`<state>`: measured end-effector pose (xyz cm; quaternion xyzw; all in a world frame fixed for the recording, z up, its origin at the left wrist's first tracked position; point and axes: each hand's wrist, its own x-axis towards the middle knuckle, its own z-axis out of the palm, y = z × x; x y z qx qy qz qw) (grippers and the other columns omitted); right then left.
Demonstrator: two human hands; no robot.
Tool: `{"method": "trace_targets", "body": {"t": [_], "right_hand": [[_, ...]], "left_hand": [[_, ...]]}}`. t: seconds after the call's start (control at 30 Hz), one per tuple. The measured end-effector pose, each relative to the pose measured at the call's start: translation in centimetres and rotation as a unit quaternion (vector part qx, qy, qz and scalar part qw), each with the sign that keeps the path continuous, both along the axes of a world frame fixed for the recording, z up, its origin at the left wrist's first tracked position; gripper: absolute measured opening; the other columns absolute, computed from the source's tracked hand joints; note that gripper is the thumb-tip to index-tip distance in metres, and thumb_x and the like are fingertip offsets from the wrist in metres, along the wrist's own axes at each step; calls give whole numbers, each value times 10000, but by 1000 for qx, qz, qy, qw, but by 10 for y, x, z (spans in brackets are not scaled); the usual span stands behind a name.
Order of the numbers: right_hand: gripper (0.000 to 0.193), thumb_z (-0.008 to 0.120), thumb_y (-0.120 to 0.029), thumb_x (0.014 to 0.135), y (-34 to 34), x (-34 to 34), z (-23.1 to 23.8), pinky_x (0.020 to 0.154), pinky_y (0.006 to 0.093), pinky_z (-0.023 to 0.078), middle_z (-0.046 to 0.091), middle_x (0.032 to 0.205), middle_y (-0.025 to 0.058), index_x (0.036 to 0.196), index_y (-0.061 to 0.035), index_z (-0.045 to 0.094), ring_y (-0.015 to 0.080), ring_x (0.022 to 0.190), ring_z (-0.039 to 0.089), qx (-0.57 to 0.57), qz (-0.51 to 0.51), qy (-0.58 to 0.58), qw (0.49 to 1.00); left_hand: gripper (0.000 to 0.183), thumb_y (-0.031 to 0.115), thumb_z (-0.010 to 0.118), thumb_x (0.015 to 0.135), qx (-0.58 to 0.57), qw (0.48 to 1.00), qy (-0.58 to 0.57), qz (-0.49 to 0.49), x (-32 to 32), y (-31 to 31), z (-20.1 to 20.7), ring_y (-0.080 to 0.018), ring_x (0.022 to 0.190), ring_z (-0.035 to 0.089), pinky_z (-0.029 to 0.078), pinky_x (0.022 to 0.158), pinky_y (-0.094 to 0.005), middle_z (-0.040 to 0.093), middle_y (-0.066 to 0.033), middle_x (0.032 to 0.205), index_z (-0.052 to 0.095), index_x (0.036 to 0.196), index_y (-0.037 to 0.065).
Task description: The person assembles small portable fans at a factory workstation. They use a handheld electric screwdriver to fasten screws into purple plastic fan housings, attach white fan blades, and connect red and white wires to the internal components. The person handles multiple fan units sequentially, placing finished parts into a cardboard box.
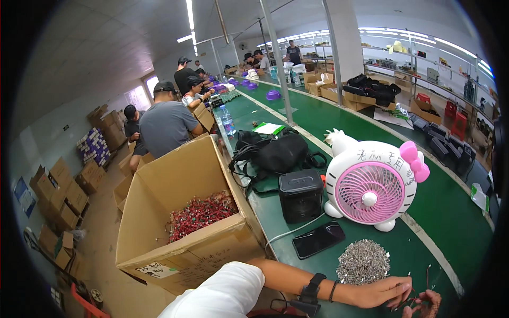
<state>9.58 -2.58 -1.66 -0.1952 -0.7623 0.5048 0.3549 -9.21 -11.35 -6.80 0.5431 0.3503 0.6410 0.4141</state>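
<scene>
At the lower right, my left hand (379, 292) reaches over the green bench with its fingers pinched. My right hand (426, 306) is close by at the picture's lower edge, fingers bent inward and partly cut off. Between and in the fingertips are thin red and black wires; one red wire (428, 276) sticks up above my right hand. How the wires run inside the fingers is hidden. Beside my left wrist lies a heap of small silvery metal parts (363, 262). A black strap (313, 289) and a dark bracelet are on my left wrist.
A black phone (318, 240), a pink-and-white fan (369, 183), a black speaker (300, 196) and a black bag (275, 153) stand along the bench (281, 228). An open carton (185, 259) holds a pile of red wires (204, 217). Several people sit or stand farther off.
</scene>
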Motion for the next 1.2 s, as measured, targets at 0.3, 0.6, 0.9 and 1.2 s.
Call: {"method": "trace_targets", "body": {"t": [0.3,0.6,0.9,1.2], "right_hand": [[340,762,-93,856,-8,-15,21,770,322,530,688,1003,104,1165,11,667,199,851,648,156,62,-53,984],[118,734,61,847,-14,-13,22,693,342,554,697,863,180,960,61,698,272,735,675,277,13,-13,961],[110,710,104,848,-13,-8,17,700,340,554,691,860,173,953,79,686,266,777,671,267,17,5,963],[59,663,50,906,-12,-3,-4,707,352,551,676,907,176,962,69,666,261,789,655,227,-56,31,972]], "left_hand": [[363,479,489,1040,-30,995,-81,-54,24,5,-39,-84,577,446,349,481,-247,498,17,766,490,1107,123],[350,359,597,1014,8,998,-60,-34,20,3,-22,-126,657,543,452,580,-290,588,-41,785,515,1117,35],[318,331,615,1009,-10,998,-33,-61,16,0,-20,-141,736,612,521,656,-308,641,-63,838,574,1041,17],[278,285,649,993,-63,994,-54,-77,12,-12,7,-146,783,657,541,687,-303,688,-74,853,623,1014,9]]}}
